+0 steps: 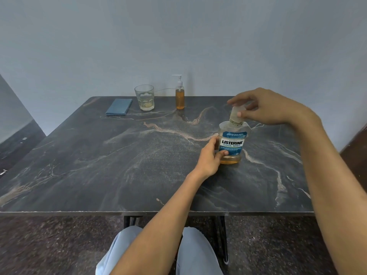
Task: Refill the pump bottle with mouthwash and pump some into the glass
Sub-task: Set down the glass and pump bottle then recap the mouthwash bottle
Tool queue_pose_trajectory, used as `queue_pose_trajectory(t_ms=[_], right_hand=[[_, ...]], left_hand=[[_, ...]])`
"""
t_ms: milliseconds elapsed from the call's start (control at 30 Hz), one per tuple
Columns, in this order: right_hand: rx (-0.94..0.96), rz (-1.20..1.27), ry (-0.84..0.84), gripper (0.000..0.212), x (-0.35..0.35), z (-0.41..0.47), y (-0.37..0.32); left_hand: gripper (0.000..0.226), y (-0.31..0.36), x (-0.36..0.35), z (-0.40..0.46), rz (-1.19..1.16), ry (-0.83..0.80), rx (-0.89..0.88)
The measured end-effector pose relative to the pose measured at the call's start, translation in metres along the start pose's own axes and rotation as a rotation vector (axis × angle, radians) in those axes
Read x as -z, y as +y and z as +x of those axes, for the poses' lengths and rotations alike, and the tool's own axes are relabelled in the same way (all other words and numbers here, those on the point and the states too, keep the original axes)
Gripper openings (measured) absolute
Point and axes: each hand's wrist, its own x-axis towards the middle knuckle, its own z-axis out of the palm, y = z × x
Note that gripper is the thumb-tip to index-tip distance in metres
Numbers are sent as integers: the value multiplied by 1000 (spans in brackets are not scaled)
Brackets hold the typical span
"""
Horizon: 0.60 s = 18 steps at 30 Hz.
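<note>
We note the upright mouthwash bottle [232,144] gripped low by our left hand [211,155], right hand [264,107] fingers [241,114] pinching its cap [236,114] directly above.

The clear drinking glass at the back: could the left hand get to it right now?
Probably not yet: the left hand grips the mouthwash bottle. The bare dark tabletop toward the clear drinking glass looks unobstructed.

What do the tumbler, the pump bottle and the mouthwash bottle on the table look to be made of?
Tumbler: probably clear glass, with thick faceted walls and a heavy base.
Pump bottle: likely clear plastic, amber liquid showing through, under a white plastic pump.
Mouthwash bottle: clear glossy plastic with a printed blue label and a translucent cap, probably plastic, pinched by the right hand; the left hand grips its body.
</note>
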Motion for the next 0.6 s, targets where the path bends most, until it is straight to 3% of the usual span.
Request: queue_pose_trajectory(t_ms=[233, 367, 433, 533, 600], right_hand=[[17, -60, 155, 25, -10, 9, 8], [29, -43, 221, 29, -15, 8, 13], [26, 55, 274, 37, -21, 3, 19], [-5, 394, 413, 50, -46, -11, 34], [-59, 537, 493, 50, -74, -18, 47]], left_hand=[[31, 1, 0, 0, 5, -2, -18], [31, 2, 0, 0, 0, -8, -27], [30, 1, 0, -1, 3, -2, -39], [29, 0, 0, -2, 0, 16, -60], [30, 0, -1, -2, 2, 19, -72]])
